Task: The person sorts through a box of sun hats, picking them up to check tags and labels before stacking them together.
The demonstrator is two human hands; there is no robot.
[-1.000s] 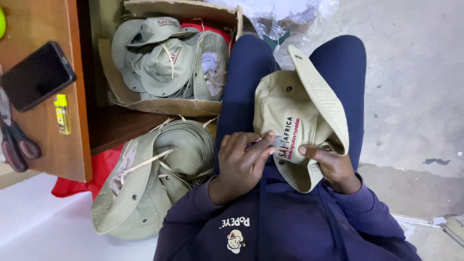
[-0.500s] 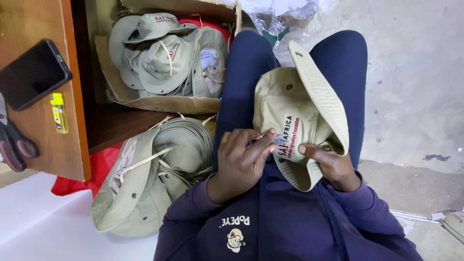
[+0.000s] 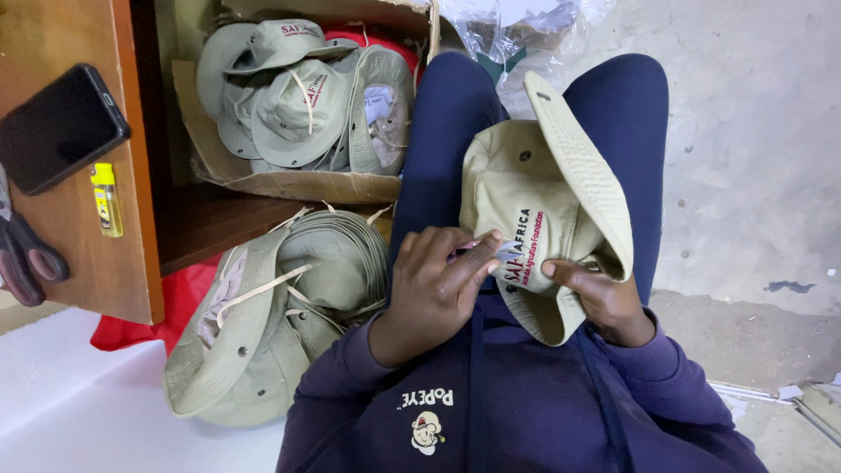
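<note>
A beige bucket hat (image 3: 543, 184) with printed lettering on its crown lies on my lap, brim turned up to the right. My left hand (image 3: 434, 289) pinches the crown's lower edge, fingertips on a small pale patch beside the lettering. My right hand (image 3: 600, 298) grips the hat's near brim from below, thumb on the fabric. Both hands hold the same hat. My legs in dark blue trousers stretch away beneath it.
A stack of olive hats with cords (image 3: 280, 307) sits by my left side on red cloth (image 3: 180, 302). A cardboard box (image 3: 289, 184) holds several more hats (image 3: 298, 96). A wooden shelf (image 3: 88, 219) carries a black phone (image 3: 57, 127), yellow lighter (image 3: 107, 200) and scissors (image 3: 26, 258). Clear plastic bags (image 3: 517, 26) lie beyond my knees.
The view has shifted slightly; my hands stay on the hat with only small finger movement at the crown's edge.
</note>
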